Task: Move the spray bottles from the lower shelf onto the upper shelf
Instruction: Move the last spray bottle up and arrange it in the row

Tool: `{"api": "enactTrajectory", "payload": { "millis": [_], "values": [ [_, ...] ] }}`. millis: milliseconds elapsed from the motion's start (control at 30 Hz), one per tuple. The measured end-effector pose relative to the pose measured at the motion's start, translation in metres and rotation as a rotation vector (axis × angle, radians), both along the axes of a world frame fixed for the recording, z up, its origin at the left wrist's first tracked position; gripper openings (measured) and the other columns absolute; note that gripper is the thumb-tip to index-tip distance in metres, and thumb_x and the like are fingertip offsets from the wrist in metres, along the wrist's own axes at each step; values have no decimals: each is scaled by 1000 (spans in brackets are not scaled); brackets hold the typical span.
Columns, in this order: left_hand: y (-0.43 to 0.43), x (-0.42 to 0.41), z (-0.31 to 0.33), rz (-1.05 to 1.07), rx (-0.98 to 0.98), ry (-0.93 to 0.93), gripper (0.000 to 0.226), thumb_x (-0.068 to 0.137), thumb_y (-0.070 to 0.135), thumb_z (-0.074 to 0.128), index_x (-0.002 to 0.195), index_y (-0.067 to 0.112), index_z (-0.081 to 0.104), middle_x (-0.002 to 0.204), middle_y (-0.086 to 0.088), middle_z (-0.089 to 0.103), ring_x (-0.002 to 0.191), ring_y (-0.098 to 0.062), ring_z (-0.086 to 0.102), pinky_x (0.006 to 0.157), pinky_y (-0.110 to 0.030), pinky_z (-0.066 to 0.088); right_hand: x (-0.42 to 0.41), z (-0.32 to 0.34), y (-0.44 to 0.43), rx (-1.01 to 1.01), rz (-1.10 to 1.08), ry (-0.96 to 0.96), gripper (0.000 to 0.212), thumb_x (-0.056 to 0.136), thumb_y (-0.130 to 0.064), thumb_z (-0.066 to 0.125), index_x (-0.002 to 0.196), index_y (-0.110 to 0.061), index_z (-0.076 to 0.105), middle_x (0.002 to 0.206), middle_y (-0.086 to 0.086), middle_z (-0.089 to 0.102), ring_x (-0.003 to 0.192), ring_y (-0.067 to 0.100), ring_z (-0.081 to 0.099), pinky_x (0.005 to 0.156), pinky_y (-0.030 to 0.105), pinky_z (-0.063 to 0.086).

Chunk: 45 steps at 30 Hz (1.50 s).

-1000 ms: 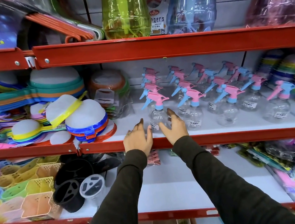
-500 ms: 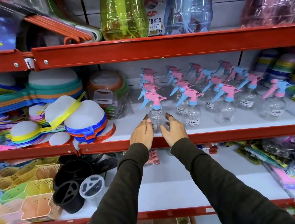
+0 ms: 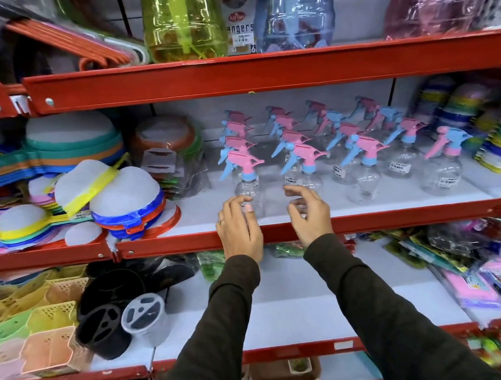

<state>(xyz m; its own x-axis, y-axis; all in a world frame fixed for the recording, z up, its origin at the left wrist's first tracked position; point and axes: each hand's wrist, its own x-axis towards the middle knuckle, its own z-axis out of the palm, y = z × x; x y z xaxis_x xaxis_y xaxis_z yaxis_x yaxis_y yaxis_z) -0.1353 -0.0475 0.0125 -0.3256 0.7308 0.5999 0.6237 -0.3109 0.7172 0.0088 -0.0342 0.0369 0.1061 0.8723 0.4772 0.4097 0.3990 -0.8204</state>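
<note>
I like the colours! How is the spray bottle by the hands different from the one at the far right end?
The clear plastic spray bottle by the hands has a pink head, blue trigger and blue collar; the clear plastic spray bottle at the far right has a blue head, pink trigger and pink collar. The first stands between the left hand and right hand; the second stands alone. Both are upright, empty-looking and stickered.

dark olive long sleeves [image 3: 229, 334], finger ring [image 3: 221, 221]

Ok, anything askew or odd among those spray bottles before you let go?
One oddity: the front-right spray bottle has a blue head with a pink trigger, the reverse of its pink-headed neighbours. All stand upright; nothing is spilled.
</note>
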Motion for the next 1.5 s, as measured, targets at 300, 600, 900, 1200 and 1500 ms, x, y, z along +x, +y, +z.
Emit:
{"api": "enactTrajectory", "payload": {
  "millis": [300,600,900,1200,1500],
  "values": [
    [14,75,12,-211,-216,-25,54,105,43,24,141,15,52,142,-7,56,129,-22,52,105,-22,34,65,3,16,-172,-87,142,42,94,-6,52,136,-12,50,138,10,46,117,21,55,100,28,44],
    [35,92,35,-307,-451,-141,54,107,41,24,136,5,54,145,-18,52,134,-32,47,112,-35,31,80,14,34,-348,105,-28,49,98,-10,47,146,-7,42,147,10,51,131,24,53,101,17,34],
    [35,95,24,-252,-439,-100,57,105,49,22,134,13,55,141,-15,56,128,-31,51,112,-37,37,84,7,38,-344,149,-44,53,97,-14,49,149,-10,37,149,11,48,130,26,54,109,31,40],
    [28,106,16,-142,-351,-54,56,106,47,24,152,18,35,154,-8,44,138,-26,44,108,-30,34,95,2,32,-223,73,53,40,95,-8,50,134,-14,56,136,7,56,109,14,58,94,16,42],
    [21,151,0,23,-9,-4,37,100,33,31,118,19,60,114,-1,63,103,-20,55,91,-36,43,149,-5,20,44,-124,189,35,85,4,53,101,-23,69,107,-1,61,85,5,58,79,18,46]
  ]
}}
